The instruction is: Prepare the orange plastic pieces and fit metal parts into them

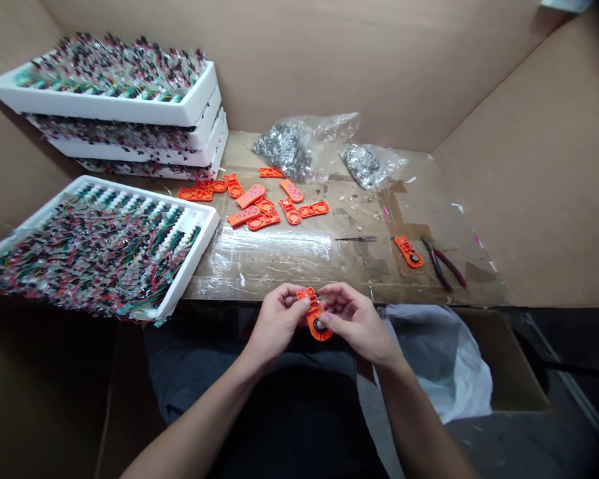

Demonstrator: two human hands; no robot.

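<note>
Just off the table's front edge, an orange plastic casing half point(313, 315) is held between both hands. It has ribs at its upper end and a dark round part with a pale centre in its rounded lower end. My left hand point(281, 315) pinches its left side near the top, thumb on the face. On its right side, my right hand point(353, 319) has its thumb by the round part and its fingers curled behind the upper edge. A similar orange casing half point(408, 252) with a round part lies on the table at right.
A screwdriver point(357, 239) and red-handled pliers point(445, 265) lie on the table. Several orange casing pieces point(263, 216) are scattered behind. Bags of small metal parts point(284, 148) rest near the back wall. White foam trays point(199, 106) of wired components stack at left, with another tray point(192, 256) in front.
</note>
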